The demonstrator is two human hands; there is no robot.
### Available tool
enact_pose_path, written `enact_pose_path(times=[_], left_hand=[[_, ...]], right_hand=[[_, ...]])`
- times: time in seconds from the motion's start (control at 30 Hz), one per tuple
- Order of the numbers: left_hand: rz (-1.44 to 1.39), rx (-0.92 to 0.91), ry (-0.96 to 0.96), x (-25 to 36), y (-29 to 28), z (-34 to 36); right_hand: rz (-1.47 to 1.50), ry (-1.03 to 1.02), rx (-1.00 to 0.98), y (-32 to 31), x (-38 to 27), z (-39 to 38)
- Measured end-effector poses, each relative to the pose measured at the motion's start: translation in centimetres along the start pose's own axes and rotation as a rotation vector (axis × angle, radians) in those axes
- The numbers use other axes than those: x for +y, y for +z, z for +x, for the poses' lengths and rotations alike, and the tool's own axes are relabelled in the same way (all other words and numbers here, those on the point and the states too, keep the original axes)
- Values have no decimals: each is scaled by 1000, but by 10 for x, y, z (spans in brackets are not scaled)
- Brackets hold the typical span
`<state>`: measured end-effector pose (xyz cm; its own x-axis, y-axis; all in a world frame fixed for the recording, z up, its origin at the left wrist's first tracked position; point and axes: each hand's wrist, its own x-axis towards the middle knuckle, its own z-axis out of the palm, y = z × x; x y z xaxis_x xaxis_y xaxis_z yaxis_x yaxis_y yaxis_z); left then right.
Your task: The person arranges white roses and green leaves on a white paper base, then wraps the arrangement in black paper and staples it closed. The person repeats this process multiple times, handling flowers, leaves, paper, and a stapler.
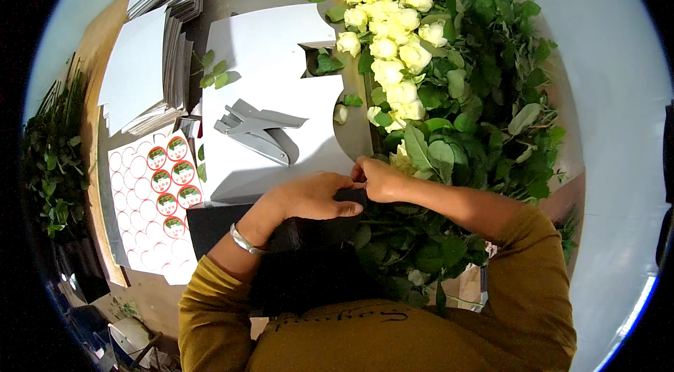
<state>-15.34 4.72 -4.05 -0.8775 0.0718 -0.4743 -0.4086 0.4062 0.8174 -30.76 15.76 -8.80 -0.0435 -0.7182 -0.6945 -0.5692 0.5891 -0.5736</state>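
My left hand [309, 196] lies across the upper edge of a black box-like thing [225, 230] close to my body. Its thumb is stretched out to the right, apart from the fingers, whose tips meet those of my right hand. The fingers of my right hand [379, 180] are curled in a pinch at that thing's right corner; what they hold, if anything, is hidden. Just beyond lies a pile of white cut-out card sheets [274, 38]. On it rests a grey plier-shaped hand tool [256, 132], like a stapler or hole punch, untouched.
Pale yellow roses [386, 35] with leafy stems [491, 77] are heaped along the right. At the left stand stacks of white cards [133, 67] and a sheet of round red-rimmed stickers [151, 207], partly used. Green stems [53, 154] stand in a black container [81, 270] at far left.
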Motion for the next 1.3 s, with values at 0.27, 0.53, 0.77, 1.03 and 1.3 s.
enact_pose_path(times=[0.27,0.53,0.77,1.03,1.3], left_hand=[[-26,64,-4,-1,-9,-12],[-14,-35,-94,5,-20,-21],[100,114,-73,39,-16,-43],[127,244,11,45,-11,-51],[115,225,-33,45,-11,-48]], right_hand=[[180,-106,23,1,1,-4],[396,-209,-23,-4,-11,-24],[470,-373,7,-12,-21,-65],[532,-460,101,-2,-29,-85],[313,-411,74,-8,-37,-86]])
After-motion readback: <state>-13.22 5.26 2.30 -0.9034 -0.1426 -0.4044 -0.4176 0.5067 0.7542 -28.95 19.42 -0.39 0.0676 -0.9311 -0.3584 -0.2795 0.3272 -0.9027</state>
